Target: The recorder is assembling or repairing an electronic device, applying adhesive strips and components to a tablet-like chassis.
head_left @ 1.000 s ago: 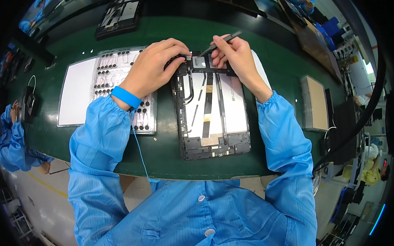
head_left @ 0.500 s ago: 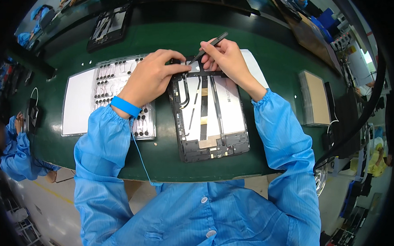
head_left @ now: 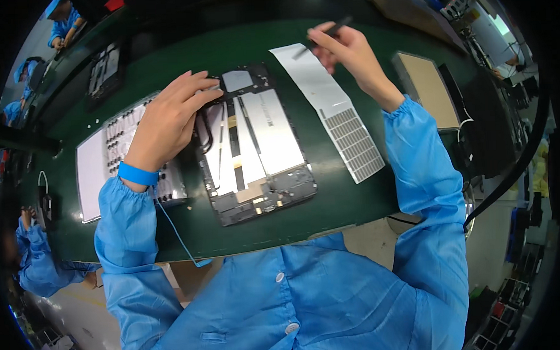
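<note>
An opened tablet (head_left: 272, 132) lies on the green table, its bright metal plate, dark strips and black boards exposed. My left hand (head_left: 170, 120), with a blue band at the wrist, rests at the tablet's upper left corner. Its fingers are stretched out and touch the black frame; the thumb is partly hidden. To the right, my right hand (head_left: 350, 55) is closed round dark tweezers (head_left: 335, 28), raised over the far end of a white backing sheet (head_left: 307, 72). Rows of small grey rectangular stickers (head_left: 355, 144) cover the sheet's near end. The tweezer tips are blurred.
A clear tray (head_left: 121, 140) of small black round parts with wires sits left, partly under my left forearm, beside a white sheet (head_left: 94, 175). Another tablet (head_left: 103, 70) lies far left. A tan-topped stack (head_left: 431, 92) stands right. Other people in blue work at the left.
My right hand has moved right, off the tablet, carrying the tweezers to the sticker sheet. The view has shifted, showing more of the sheet. My left hand stays at the tablet's upper left.
</note>
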